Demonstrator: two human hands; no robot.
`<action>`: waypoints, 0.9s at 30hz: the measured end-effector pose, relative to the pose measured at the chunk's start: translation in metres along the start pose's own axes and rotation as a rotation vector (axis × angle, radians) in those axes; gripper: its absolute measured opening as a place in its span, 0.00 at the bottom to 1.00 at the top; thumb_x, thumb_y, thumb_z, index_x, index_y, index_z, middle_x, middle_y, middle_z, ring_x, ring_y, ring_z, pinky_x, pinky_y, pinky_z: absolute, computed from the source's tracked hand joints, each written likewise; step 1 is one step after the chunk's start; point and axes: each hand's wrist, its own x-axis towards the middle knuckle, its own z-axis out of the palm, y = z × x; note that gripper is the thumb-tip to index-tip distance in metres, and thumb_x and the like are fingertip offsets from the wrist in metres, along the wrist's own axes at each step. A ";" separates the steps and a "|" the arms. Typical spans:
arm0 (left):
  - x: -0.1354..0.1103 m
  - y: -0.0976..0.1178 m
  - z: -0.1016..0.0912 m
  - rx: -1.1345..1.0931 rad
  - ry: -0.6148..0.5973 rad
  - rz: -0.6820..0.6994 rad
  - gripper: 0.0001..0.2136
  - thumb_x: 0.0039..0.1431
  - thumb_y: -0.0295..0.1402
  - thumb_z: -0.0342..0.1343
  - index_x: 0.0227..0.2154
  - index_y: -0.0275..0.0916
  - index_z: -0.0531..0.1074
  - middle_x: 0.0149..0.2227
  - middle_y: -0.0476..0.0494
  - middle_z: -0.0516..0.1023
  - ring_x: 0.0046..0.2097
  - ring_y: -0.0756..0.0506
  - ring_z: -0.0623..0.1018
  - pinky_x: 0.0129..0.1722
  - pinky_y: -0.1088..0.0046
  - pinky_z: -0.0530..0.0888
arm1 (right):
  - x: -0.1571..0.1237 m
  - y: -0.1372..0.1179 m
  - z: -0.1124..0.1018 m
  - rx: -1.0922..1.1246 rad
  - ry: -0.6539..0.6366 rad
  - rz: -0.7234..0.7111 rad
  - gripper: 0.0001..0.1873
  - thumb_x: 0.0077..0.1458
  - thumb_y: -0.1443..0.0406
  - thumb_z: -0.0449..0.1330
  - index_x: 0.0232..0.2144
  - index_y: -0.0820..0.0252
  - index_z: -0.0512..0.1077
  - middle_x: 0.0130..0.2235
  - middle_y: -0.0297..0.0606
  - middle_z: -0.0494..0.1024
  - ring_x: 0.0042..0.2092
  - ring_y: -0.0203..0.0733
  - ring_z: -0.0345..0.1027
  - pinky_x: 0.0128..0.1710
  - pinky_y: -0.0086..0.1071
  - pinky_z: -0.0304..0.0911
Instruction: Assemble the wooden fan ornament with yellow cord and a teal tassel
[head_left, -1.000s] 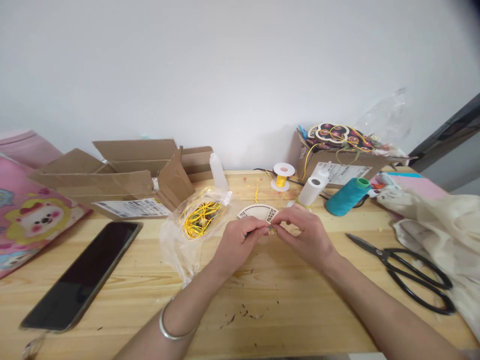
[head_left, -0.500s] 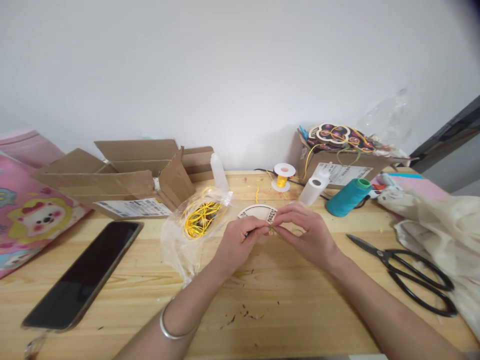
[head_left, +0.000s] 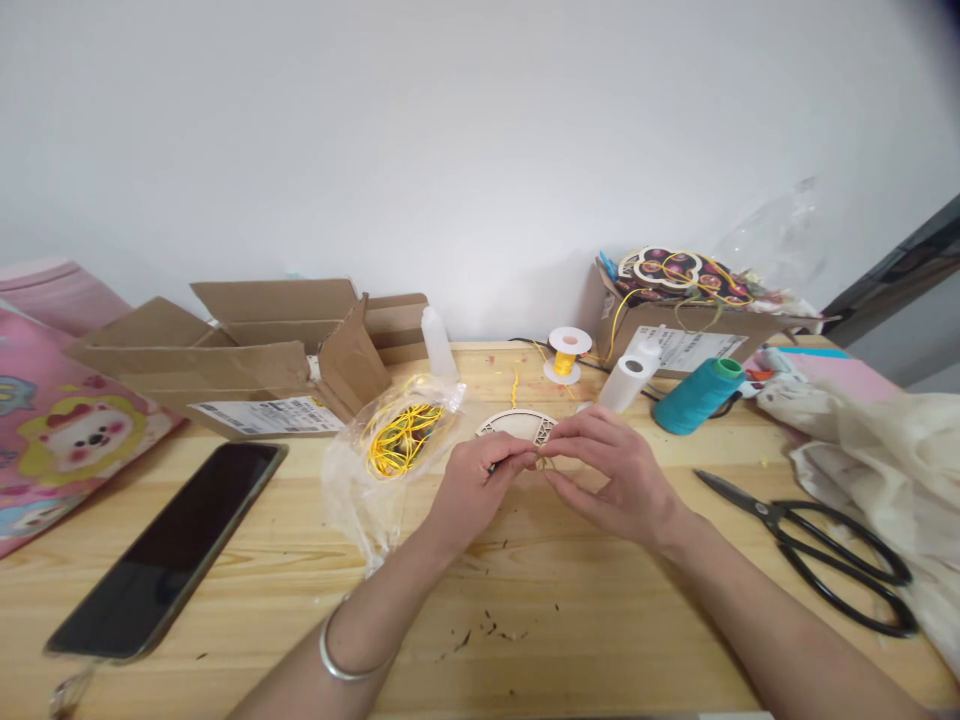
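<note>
My left hand pinches thin greenish-yellow cord between thumb and forefinger. A small dark tip shows between its curled fingers; what it belongs to is hidden. My right hand meets it from the other side, fingertips at the cord and thumb held apart from the forefinger. Just behind both hands lies a pale wooden fan-shaped piece with cut-out lattice corners, its near part covered by the fingers. A twisted yellow cord stretches from its top edge toward the wall.
Left: a phone, an opened cardboard box and a plastic bag of yellow cord. Behind: a yellow thread spool and a white roll. Right: a teal thread cone, black scissors and a filled box.
My right thumb has dropped away from the forefinger, widening the gap between them. The left hand keeps its pinch in nearly the same place.
</note>
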 end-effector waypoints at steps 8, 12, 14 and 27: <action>0.000 0.001 0.000 -0.005 0.022 -0.004 0.06 0.52 0.32 0.51 0.29 0.40 0.73 0.26 0.49 0.76 0.30 0.51 0.73 0.32 0.76 0.68 | 0.001 0.004 0.005 0.077 0.054 0.041 0.05 0.47 0.70 0.57 0.29 0.57 0.71 0.30 0.36 0.73 0.33 0.36 0.64 0.33 0.33 0.61; 0.000 0.001 0.000 -0.017 0.030 -0.024 0.06 0.51 0.32 0.52 0.28 0.40 0.73 0.26 0.49 0.76 0.30 0.50 0.73 0.32 0.76 0.68 | 0.003 0.005 0.005 0.104 0.055 0.049 0.05 0.48 0.70 0.56 0.28 0.57 0.71 0.30 0.37 0.73 0.33 0.36 0.65 0.33 0.33 0.62; 0.000 0.001 0.000 -0.025 0.037 -0.031 0.06 0.51 0.32 0.52 0.28 0.40 0.73 0.26 0.49 0.76 0.30 0.51 0.73 0.32 0.76 0.68 | 0.003 0.006 0.005 0.118 0.051 0.052 0.05 0.47 0.70 0.57 0.28 0.58 0.71 0.30 0.37 0.73 0.34 0.36 0.65 0.33 0.33 0.61; 0.000 0.005 0.001 -0.030 0.054 -0.068 0.06 0.50 0.32 0.52 0.26 0.39 0.74 0.25 0.49 0.76 0.29 0.51 0.72 0.30 0.77 0.68 | 0.004 0.000 0.006 0.225 0.021 0.317 0.03 0.46 0.69 0.58 0.24 0.58 0.71 0.28 0.35 0.74 0.31 0.36 0.66 0.32 0.32 0.63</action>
